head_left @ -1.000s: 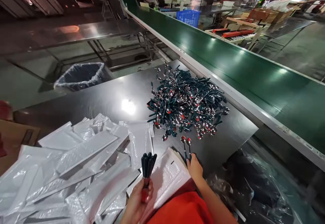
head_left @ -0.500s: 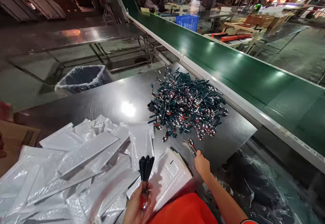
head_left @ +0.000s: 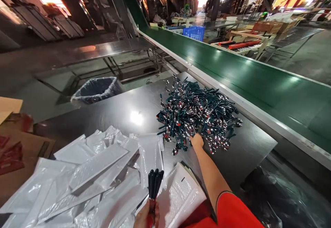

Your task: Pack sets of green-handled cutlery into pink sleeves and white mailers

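A dark steel table point(head_left: 111, 121) ran beside a green conveyor belt point(head_left: 258, 72) in a cluttered factory hall. Glossy white bubble mailers point(head_left: 95, 172) lay heaped at its near edge, and a tangled pile of steel spoons with dark green handles point(head_left: 196, 117) sat mid-table. The right hand point(head_left: 197, 141) touched the pile's near edge, fingers hidden, so whether it held a spoon could not be told. The left hand point(head_left: 148, 218) closed firmly around a bundle of matching spoons point(head_left: 154, 184), handles up.

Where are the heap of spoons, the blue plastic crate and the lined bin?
Heap of spoons point(head_left: 196, 117): head view, middle of the heap.
Blue plastic crate point(head_left: 193, 33): head view, crate's side.
Lined bin point(head_left: 97, 91): head view, dark liner inside the opening.
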Motion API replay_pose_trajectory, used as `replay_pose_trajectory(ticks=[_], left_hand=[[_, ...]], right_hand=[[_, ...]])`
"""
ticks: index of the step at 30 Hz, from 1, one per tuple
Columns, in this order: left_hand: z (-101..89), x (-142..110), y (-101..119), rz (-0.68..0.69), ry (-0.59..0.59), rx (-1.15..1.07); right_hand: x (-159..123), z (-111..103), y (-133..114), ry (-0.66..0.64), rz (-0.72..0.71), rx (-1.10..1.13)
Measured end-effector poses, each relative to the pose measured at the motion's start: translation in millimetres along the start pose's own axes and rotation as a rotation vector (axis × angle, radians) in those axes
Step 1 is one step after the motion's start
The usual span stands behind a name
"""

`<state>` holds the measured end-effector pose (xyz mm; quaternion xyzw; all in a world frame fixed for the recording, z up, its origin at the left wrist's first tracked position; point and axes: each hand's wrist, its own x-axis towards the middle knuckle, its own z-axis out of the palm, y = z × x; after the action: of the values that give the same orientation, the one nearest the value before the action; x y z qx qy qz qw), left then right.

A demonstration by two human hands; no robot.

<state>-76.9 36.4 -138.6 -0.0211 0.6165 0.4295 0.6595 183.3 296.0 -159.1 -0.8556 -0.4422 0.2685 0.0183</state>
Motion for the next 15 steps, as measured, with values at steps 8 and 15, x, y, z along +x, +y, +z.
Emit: replay_pose_trajectory(ticks=[8,15], left_hand=[[-17.3,-4.8,6.8,-0.070,-0.051,-0.077],[-4.1,10.8,6.4,-0.060,-0.068,-0.009]], right_hand=[[-4.0,-7.0,61.5,-0.042,-0.092,-0.025],[-6.4,2.8,28.4,-0.050,-0.026,0.101]])
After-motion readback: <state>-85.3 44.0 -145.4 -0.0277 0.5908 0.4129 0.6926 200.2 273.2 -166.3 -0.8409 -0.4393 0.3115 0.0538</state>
